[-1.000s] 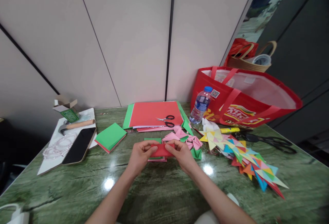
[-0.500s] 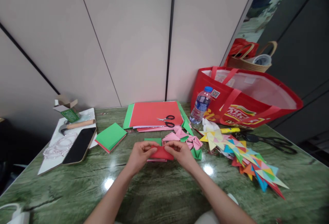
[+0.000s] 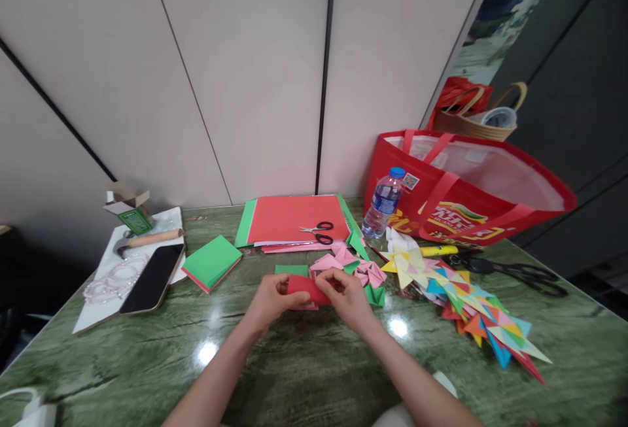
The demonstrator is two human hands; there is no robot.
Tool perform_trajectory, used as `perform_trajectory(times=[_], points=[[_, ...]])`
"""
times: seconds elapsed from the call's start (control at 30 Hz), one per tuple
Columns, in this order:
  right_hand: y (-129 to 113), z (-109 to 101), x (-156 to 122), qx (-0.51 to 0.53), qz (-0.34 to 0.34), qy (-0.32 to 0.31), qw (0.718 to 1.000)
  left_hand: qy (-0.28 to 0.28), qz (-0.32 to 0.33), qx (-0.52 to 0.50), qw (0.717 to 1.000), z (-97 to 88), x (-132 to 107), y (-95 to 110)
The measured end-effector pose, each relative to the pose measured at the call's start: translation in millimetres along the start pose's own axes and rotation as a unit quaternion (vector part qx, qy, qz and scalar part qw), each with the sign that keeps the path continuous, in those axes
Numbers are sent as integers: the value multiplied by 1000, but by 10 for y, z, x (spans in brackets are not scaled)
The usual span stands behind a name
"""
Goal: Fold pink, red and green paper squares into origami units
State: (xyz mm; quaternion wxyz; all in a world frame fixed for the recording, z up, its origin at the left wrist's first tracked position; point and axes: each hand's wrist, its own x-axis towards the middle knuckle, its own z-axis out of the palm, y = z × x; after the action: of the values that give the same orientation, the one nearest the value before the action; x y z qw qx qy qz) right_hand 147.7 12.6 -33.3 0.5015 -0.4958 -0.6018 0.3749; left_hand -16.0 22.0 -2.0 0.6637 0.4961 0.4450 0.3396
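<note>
1. Both hands are closed on a folded red paper [image 3: 308, 287]. The left hand [image 3: 267, 299] pinches its left end and the right hand [image 3: 349, 296] pinches its right end.
2. The fingers of both hands curl in over the paper's top edge, knuckles up. The exact finger placement underneath is hidden.
3. The paper sits low over the green table [image 3: 304, 368], at the centre of the view and just above a thin pink and red stack [image 3: 303, 307].
4. The two bare forearms come up from the bottom edge and angle inward, so the hands meet almost knuckle to knuckle.
5. Just behind the hands lies a flat green square [image 3: 291, 270]. Beside it is a cluster of pink folded pieces [image 3: 343, 259], and a small green folded piece [image 3: 375, 294] is next to the right hand.
6. Further back, small scissors [image 3: 318, 231] rest on a pile of big red sheets [image 3: 289, 218].
7. Off to the left sits a pile of green squares [image 3: 212, 259]. Beyond it a phone [image 3: 153, 276] and a hammer [image 3: 146, 239] lie on a white tray [image 3: 93, 312], with a little box [image 3: 126, 210] at its far end.
8. To the right, a row of multicoloured paper stars [image 3: 464, 290] spreads across the table.
9. Behind the stars are a yellow marker [image 3: 438, 250], large black scissors [image 3: 515, 271], a water bottle [image 3: 383, 202] and a big red bag [image 3: 466, 188].
</note>
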Motion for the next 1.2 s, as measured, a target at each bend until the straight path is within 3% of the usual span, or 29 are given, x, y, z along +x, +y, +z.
perform_trajectory(times=[0.13, 0.43, 0.53, 0.67, 0.87, 1.2], points=[[7, -8, 6, -3, -3, 5, 1000, -9, -22, 15, 1000, 25, 3, -15], [-7, -36, 28, -1, -2, 6, 1000, 20, -7, 4, 1000, 84, 14, -28], [-21, -46, 29, 3, 1, 1, 1000, -13, 21, 10, 1000, 52, -3, 8], [-33, -55, 29, 14, 3, -16, 1000, -16, 85, 42, 995, 5, -46, 93], [10, -47, 40, 15, 21, -41, 999, -50, 113, 151, 981, -46, -67, 105], [43, -37, 50, 79, 30, -65, 994, 5, 126, 219, 968, -69, -33, 78]])
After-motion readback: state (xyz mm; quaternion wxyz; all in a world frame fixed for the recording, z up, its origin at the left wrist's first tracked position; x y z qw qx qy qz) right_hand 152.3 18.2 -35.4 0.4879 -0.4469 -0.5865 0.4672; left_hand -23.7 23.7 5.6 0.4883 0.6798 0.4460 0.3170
